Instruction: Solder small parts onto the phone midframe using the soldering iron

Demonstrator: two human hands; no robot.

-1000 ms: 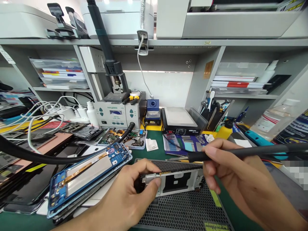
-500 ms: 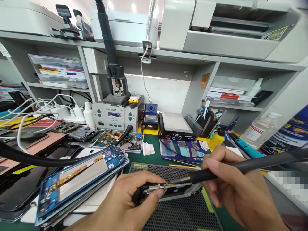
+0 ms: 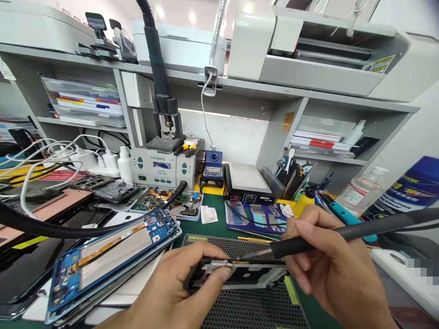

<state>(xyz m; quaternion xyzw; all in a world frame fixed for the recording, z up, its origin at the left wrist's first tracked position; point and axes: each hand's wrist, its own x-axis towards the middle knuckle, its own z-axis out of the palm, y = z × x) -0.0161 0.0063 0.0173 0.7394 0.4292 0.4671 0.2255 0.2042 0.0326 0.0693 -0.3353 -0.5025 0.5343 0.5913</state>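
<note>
My left hand (image 3: 185, 278) pinches one end of an opened phone frame (image 3: 255, 275), thumb on its near face and fingers along the top. The phone is held on edge above a black perforated mat (image 3: 260, 307), its dark inner side with a pale border turned toward me. My right hand (image 3: 332, 260) is closed round the dark grip of a soldering iron (image 3: 295, 245). The iron's metal tip points left and lies close to the phone's upper edge, near my left fingertips; whether it touches I cannot tell.
At left, a blue phone frame (image 3: 113, 256) lies on stacked phones. Behind stand a tray of circuit boards (image 3: 187, 208), a hot air station (image 3: 164, 167), a soldering iron holder (image 3: 213, 171) and a heating plate (image 3: 252, 180). A clear bottle (image 3: 365, 192) stands at right.
The phone has tilted so more of its inner face shows. The iron's tip has shifted slightly, near the phone's upper edge. The camera view has moved a little; both grips stay the same.
</note>
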